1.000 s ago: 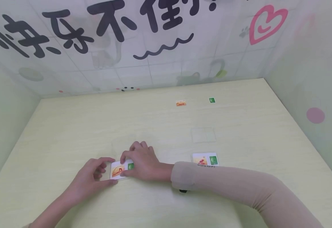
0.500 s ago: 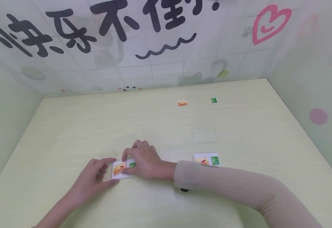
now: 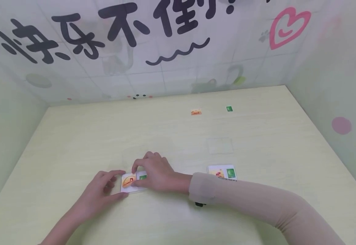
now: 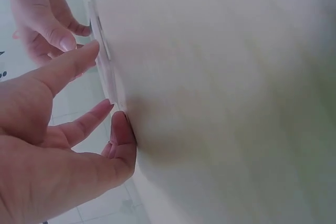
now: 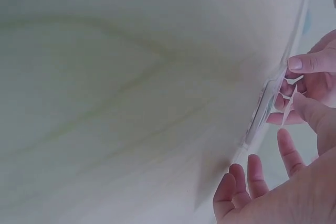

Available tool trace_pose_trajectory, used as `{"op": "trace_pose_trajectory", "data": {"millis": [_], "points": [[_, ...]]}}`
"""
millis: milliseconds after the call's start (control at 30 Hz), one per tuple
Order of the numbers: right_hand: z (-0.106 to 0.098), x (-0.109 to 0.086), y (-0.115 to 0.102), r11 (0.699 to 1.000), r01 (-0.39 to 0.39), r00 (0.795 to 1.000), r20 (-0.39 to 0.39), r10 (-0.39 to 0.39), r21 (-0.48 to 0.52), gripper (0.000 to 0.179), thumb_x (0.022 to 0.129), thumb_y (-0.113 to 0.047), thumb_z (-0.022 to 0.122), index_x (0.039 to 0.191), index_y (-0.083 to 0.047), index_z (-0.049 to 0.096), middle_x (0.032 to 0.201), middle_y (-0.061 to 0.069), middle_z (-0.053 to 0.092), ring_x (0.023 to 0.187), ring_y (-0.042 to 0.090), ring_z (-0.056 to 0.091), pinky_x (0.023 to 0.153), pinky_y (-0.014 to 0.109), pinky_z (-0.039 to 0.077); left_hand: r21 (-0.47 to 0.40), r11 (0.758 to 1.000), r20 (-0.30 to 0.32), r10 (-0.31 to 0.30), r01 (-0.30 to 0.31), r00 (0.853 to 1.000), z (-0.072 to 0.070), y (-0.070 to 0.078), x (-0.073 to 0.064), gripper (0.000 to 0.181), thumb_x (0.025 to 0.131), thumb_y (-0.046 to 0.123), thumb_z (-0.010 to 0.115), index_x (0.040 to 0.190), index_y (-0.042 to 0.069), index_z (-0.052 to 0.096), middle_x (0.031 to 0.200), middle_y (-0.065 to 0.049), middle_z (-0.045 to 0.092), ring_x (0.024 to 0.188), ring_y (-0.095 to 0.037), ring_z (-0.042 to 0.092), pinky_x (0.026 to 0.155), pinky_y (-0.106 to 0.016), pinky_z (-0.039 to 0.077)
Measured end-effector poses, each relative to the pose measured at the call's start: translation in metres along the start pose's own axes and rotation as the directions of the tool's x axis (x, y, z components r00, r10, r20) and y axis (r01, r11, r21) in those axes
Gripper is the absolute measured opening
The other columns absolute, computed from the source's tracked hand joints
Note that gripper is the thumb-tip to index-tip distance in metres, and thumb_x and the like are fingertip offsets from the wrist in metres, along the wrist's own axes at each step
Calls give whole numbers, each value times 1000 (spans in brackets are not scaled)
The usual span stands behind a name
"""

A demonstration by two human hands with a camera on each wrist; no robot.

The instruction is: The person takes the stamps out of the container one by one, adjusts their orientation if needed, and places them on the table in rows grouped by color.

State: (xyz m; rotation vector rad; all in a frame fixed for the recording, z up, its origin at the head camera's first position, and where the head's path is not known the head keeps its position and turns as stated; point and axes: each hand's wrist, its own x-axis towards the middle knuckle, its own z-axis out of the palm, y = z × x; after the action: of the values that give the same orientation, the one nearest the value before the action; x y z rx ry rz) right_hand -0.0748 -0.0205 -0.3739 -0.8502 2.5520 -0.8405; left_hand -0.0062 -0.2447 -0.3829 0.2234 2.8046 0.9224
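Note:
A white card in a flat clear case [image 3: 123, 190] lies on the table, left of centre. My left hand [image 3: 95, 192] holds this case at its left end, thumb on the near edge and index finger on the far edge. Above it, my right hand [image 3: 157, 173] pinches a small orange picture stamp [image 3: 128, 181] between thumb and index finger. In the right wrist view the stamp [image 5: 289, 107] is seen edge-on, tilted over the case [image 5: 258, 114]. A green stamp [image 3: 142, 177] sits at the case's right side, partly hidden by the right hand.
A second case [image 3: 221, 166] with an orange and a green stamp lies right, partly covered by the right sleeve [image 3: 251, 190]. A clear plastic cover [image 3: 219, 146] lies behind it. Loose orange [image 3: 196, 112] and green [image 3: 229, 109] stamps lie near the back wall.
Both hands keep nearly the same pose at the case, the stamp staying in the right fingers. The whole head view has shifted slightly.

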Motion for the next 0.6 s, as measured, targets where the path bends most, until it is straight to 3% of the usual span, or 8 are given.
{"op": "trace_pose_trajectory", "data": {"millis": [600], "points": [[-6,0,6,1000,4,1000,-12,-4,15,23,90,-35,86,108,-27,76,103,-4,65,97,12,53,78,26,42,-9,1000,9,-5,5,1000,-2,0,2,65,81,17,92,138,6,64,115,-12,60,97,-17,57,79,-24,52]]}}
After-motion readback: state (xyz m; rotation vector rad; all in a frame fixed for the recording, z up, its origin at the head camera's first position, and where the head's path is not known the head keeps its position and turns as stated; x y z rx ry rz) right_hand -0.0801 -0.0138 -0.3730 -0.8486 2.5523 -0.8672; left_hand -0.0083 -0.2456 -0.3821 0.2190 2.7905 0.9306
